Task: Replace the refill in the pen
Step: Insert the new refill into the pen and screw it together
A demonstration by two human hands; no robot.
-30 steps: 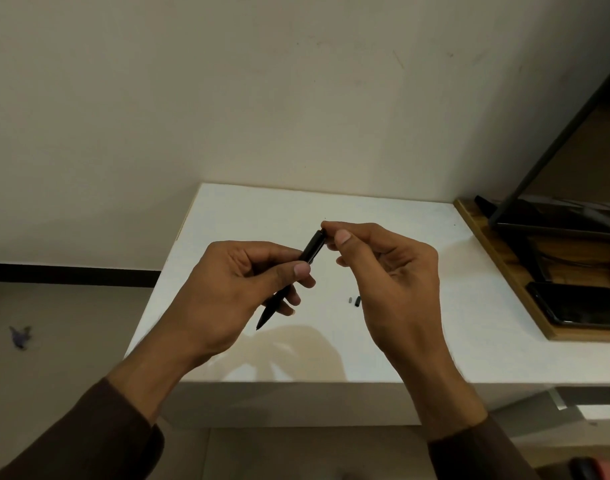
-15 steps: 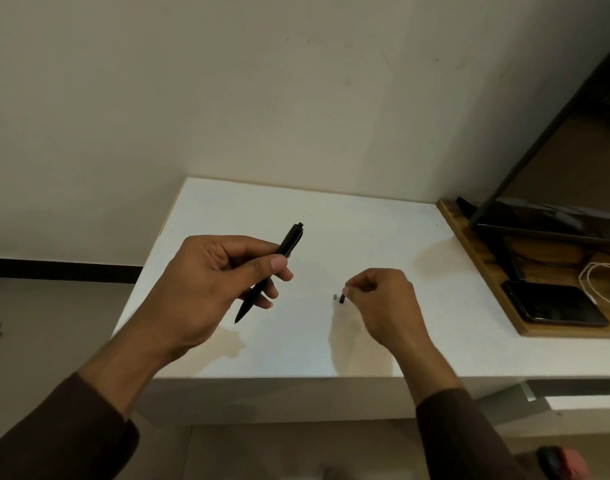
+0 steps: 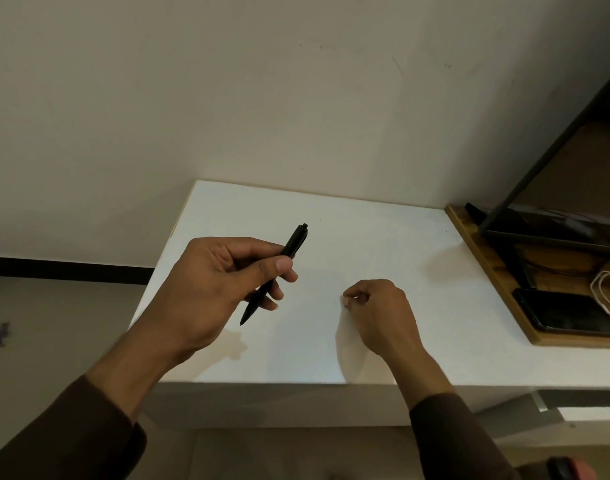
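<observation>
STEP: reassembly, judging by the whole pen (image 3: pixel 275 273) | LEFT: your left hand (image 3: pixel 206 292) grips it above the tabletop (image 3: pixel 383 244), tip toward 7 o'clock | RIGHT: your right hand (image 3: pixel 379 311), at 3 o'clock, fingers (image 3: pixel 352 299) pinched together on the tabletop; contents unseen | NEXT: lift any small part, bring it to the pen.

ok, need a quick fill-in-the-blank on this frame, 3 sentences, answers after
1. The black pen is held in the ____ hand.
2. The right hand rests on the white ____ with its fingers curled.
3. The dark phone lies on a ____ tray at the right.

Missing words: left; table; wooden
</observation>
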